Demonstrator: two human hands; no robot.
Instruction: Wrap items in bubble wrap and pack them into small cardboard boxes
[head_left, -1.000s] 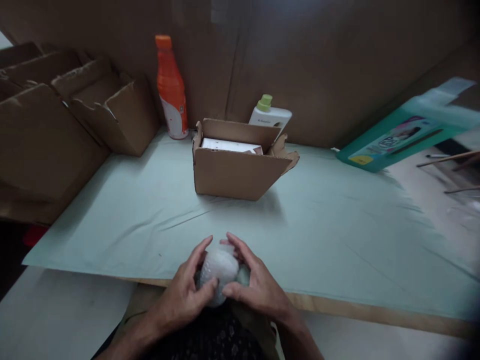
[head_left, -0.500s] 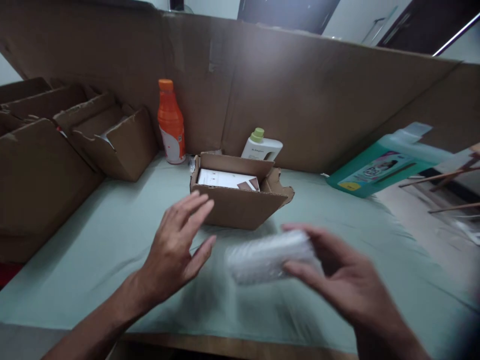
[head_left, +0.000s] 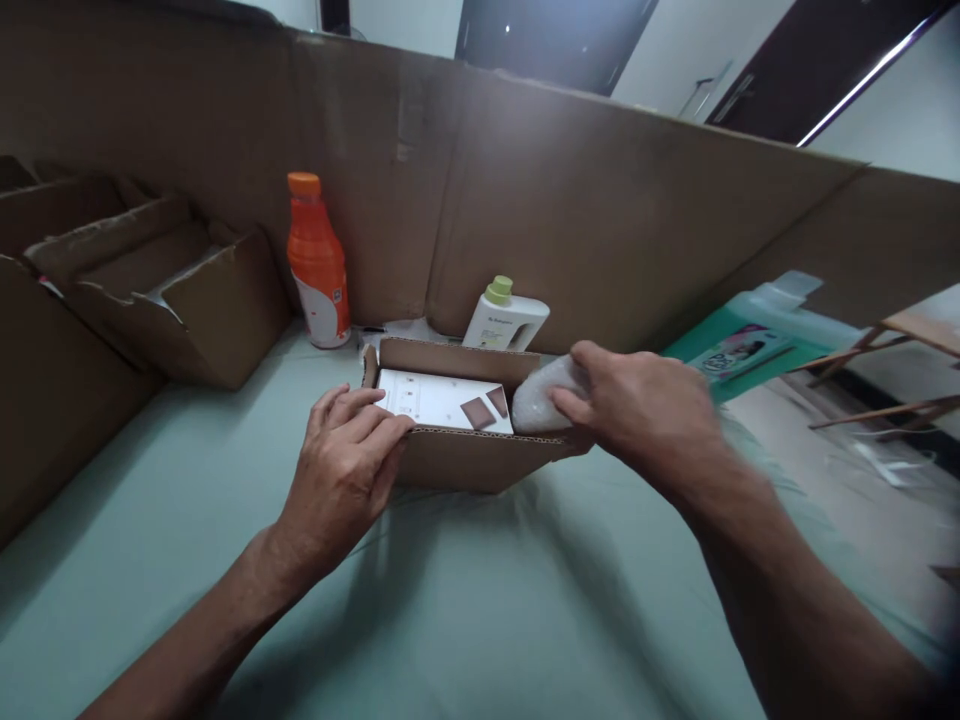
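A small open cardboard box [head_left: 450,463] stands on the cloth, with a white printed carton [head_left: 427,397] inside it. My left hand [head_left: 341,450] is at the box's front left edge, fingers over the rim and thumb against the outside. A bubble-wrapped bundle [head_left: 546,398] is pinched between the thumb and fingers of my right hand [head_left: 637,410]. It is tilted, its lower end inside the right part of the box beside the carton. Wrapping hides what the bundle contains, and my right hand covers the box's right end.
Behind the box stand an orange bottle [head_left: 317,265] and a white bottle with a green cap [head_left: 504,318]. A jug of green liquid [head_left: 757,335] leans at the right. More cardboard boxes [head_left: 217,310] sit at the left. A tall cardboard wall [head_left: 600,200] runs along the back.
My right hand has carried the bubble-wrapped bundle from in front of the box into its right side. My left hand has moved up onto the box's front rim. The view has shifted slightly.
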